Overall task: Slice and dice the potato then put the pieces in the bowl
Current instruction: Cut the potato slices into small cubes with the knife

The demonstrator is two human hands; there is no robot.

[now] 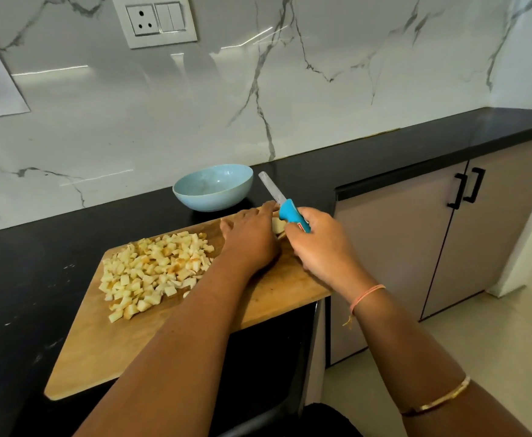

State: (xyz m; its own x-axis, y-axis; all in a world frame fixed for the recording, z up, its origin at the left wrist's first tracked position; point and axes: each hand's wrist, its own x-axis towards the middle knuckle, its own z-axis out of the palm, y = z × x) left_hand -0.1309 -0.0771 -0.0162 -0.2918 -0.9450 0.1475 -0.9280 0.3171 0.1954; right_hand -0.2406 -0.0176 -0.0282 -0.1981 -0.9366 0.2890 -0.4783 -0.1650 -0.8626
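The blue knife [282, 205] is held firmly in the right grip [318, 244], its blade raised. The remaining potato piece [278, 227] lies at the cutting board's [107, 348] far corner, just beside the flat, relaxed left grip [252, 238]. Its fingertips [270, 205] should be curled back before the blade is lowered.

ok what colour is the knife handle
Bright blue knife handle, gripped by the right hand; head view.

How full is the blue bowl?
Empty. The bowl shows only its bare blue inside. All the diced potato pieces lie heaped on the cutting board, none in the bowl.
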